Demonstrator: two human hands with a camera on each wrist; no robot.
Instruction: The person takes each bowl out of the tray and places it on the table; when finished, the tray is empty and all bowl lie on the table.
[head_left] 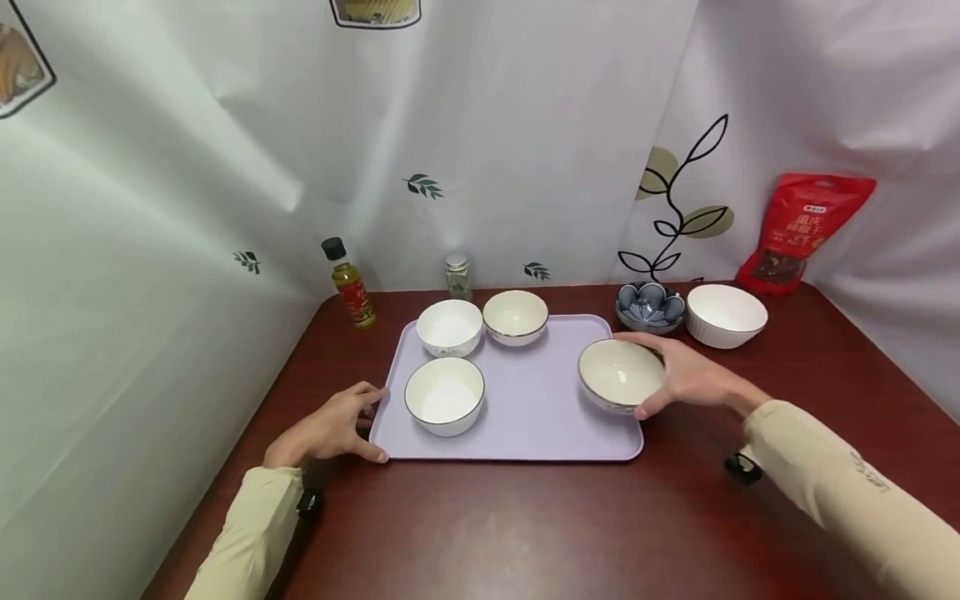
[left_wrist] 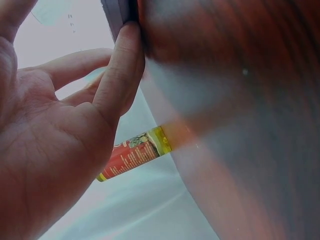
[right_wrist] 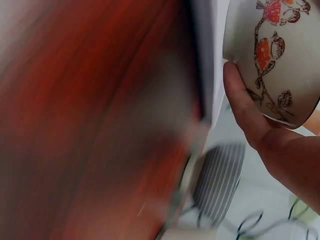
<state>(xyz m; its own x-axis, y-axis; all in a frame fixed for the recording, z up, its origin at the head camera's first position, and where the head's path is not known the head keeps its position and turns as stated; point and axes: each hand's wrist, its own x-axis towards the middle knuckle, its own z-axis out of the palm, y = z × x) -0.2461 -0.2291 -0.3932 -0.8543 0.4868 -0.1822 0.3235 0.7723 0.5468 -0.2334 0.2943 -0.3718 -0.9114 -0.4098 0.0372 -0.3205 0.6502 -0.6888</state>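
Observation:
My right hand (head_left: 686, 375) grips a cream bowl (head_left: 617, 373) by its right side, thumb at the front and fingers behind. That bowl is over the right part of a lilac tray (head_left: 543, 417); whether its base touches the tray I cannot tell. In the right wrist view, the bowl (right_wrist: 280, 65) shows painted branches and red fruit outside. My left hand (head_left: 333, 425) touches the tray's left edge, fingers fairly straight. On the tray's left half stand a dark-rimmed white bowl (head_left: 446, 396), a white bowl (head_left: 450, 327) and a cream bowl (head_left: 516, 317).
Behind the tray's right corner are a blue petal-patterned bowl (head_left: 649, 307) and a ribbed white bowl (head_left: 725, 315). A red packet (head_left: 806, 229) leans on the backdrop. An oil bottle (head_left: 351, 287) and a spice jar (head_left: 458, 277) stand at the back left of the dark table (head_left: 480, 525).

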